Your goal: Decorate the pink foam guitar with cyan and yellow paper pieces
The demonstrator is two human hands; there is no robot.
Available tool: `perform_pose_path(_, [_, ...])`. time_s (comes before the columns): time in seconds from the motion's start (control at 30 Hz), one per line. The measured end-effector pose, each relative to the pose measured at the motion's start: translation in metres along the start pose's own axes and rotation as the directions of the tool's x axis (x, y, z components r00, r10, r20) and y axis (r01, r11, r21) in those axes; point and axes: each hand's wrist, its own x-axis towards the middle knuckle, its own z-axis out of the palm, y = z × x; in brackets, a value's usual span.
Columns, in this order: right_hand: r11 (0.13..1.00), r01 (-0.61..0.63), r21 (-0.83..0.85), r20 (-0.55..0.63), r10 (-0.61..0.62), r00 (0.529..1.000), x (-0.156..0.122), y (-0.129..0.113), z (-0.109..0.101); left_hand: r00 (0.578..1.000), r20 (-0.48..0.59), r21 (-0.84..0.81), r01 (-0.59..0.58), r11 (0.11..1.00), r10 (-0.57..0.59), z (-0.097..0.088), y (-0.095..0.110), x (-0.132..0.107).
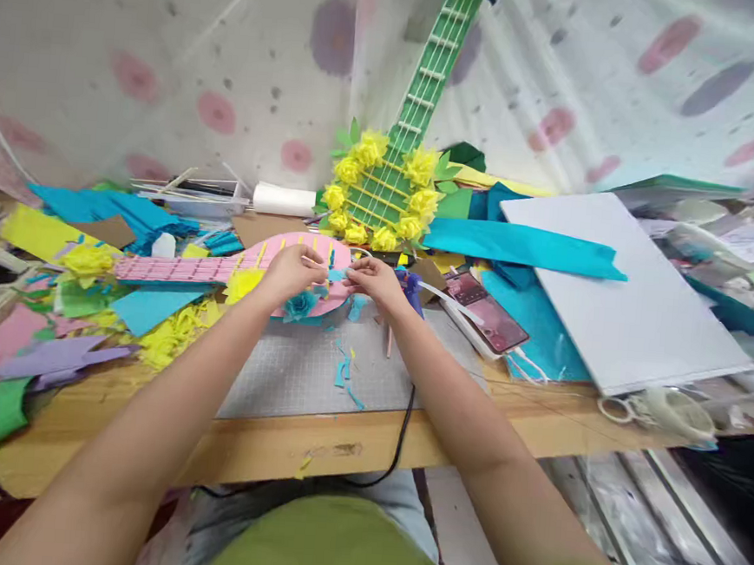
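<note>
A pink paper guitar (221, 268) lies flat across the desk, neck pointing left. Both my hands meet over its round body. My left hand (294, 273) is closed in a pinch on a small teal paper piece (337, 274). My right hand (372, 279) pinches the same piece from the right side. A teal paper flower (300, 305) sits on the guitar body just below my left hand. A grey cutting mat (305, 368) lies under my forearms with teal paper scraps (344, 372) on it.
A green paper guitar (425, 86) ringed with yellow flowers (371, 151) leans on the back wall. A phone (485, 311), a white board (617, 293), teal paper (523, 246), a white roll (284, 199), scissors (660, 411) and coloured scraps (51, 353) crowd the wooden desk (312, 443).
</note>
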Motion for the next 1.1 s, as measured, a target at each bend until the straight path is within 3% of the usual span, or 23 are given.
perform_pose_path(0.17, [0.997,0.053,-0.055,-0.056,-0.056,0.997,-0.003,0.003,-0.002,0.997,-0.08,0.369,0.008,0.93,0.023,0.01,0.008,-0.001])
perform_pose_path(0.3, [0.994,0.073,-0.078,-0.033,-0.076,0.997,-0.008,0.0,0.001,0.979,-0.153,0.455,-0.052,0.889,0.136,0.015,0.014,-0.008])
perform_pose_path(0.4, [0.998,0.062,-0.03,-0.009,-0.063,0.998,-0.012,-0.004,0.006,0.958,-0.193,0.348,-0.133,0.928,0.21,0.016,0.012,-0.008])
perform_pose_path(0.5, [0.999,0.025,0.039,0.007,-0.025,1.0,-0.015,-0.007,0.014,0.973,-0.087,0.097,-0.204,0.974,0.212,0.014,0.006,-0.003])
perform_pose_path(0.63, [0.994,-0.023,0.109,0.004,0.022,1.0,-0.016,-0.008,0.022,0.993,-0.037,-0.182,-0.114,0.977,0.11,0.007,0.003,0.004])
perform_pose_path(0.8, [0.995,0.004,0.098,-0.02,-0.002,1.0,-0.014,-0.005,0.02,0.997,-0.062,-0.28,-0.065,0.958,0.05,-0.008,0.003,0.0])
perform_pose_path(0.93, [1.0,0.018,0.023,-0.025,-0.017,1.0,-0.024,-0.008,0.002,0.997,-0.077,-0.353,-0.02,0.936,-0.008,-0.02,0.001,-0.005])
perform_pose_path(1.1, [0.952,-0.008,-0.305,0.091,0.037,0.995,-0.06,-0.021,-0.046,0.997,-0.066,-0.411,0.013,0.911,-0.043,-0.027,-0.003,-0.008])
